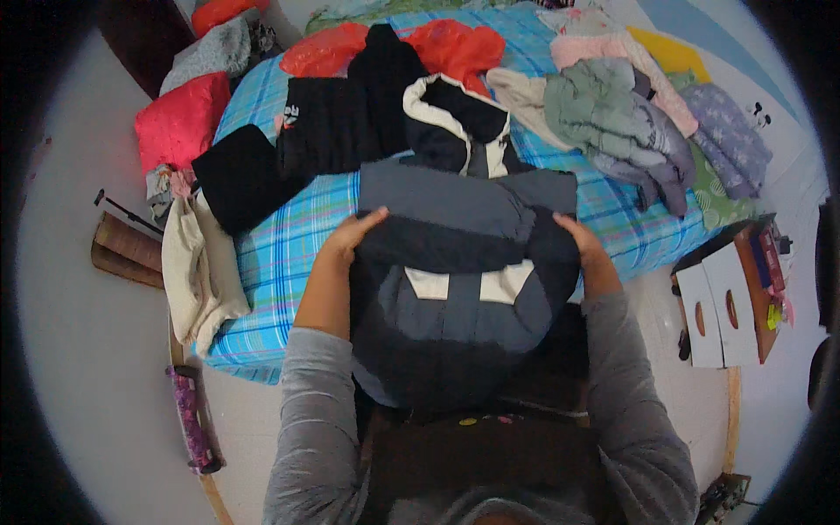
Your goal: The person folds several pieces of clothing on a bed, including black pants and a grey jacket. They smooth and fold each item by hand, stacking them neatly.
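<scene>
A dark grey and black hooded jacket (pixel 453 230) with cream patches spreads before me, its sleeves lying folded across the body. The hood (pixel 456 121), black inside with a cream rim, points away from me on the bed. My left hand (pixel 354 233) grips the jacket's left edge, thumb on top and fingers hidden beneath. At the opposite edge my right hand (pixel 581 236) holds the cloth in the same way. The jacket's lower part hangs over the near side of the bed, towards my lap.
A blue plaid sheet (pixel 308 230) covers the bed. Black folded clothes (pixel 328 125) and red plastic bags (pixel 453 52) lie beyond the jacket. Grey-green garments (pixel 597 111) are heaped at right, a cream garment (pixel 197 275) at the left edge. A white-fronted cabinet (pixel 718 308) stands at right.
</scene>
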